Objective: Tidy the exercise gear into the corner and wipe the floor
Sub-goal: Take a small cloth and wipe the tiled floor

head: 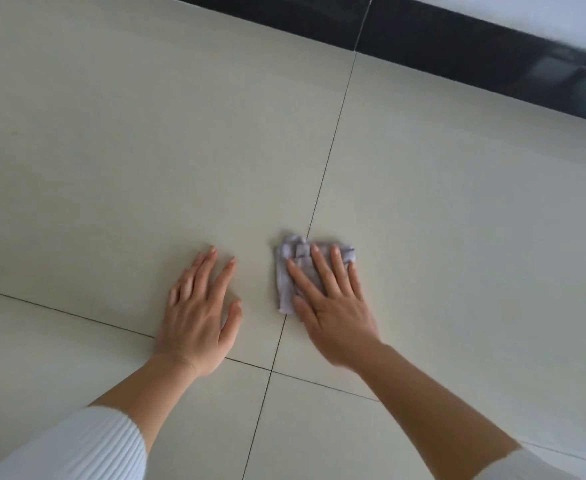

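Note:
A small folded grey-lilac cloth [286, 271] lies on the pale tiled floor [146, 150], across a grout line. My right hand [333, 306] presses flat on top of the cloth, fingers spread over it. My left hand [198, 313] rests palm down on the bare tile to the left of the cloth, fingers apart, holding nothing. No exercise gear is in view.
A dark skirting board [440, 46] runs along the foot of a white wall [544, 12] at the top right. Grout lines cross near my wrists. White ribbed sleeves cover both of my forearms at the bottom corners.

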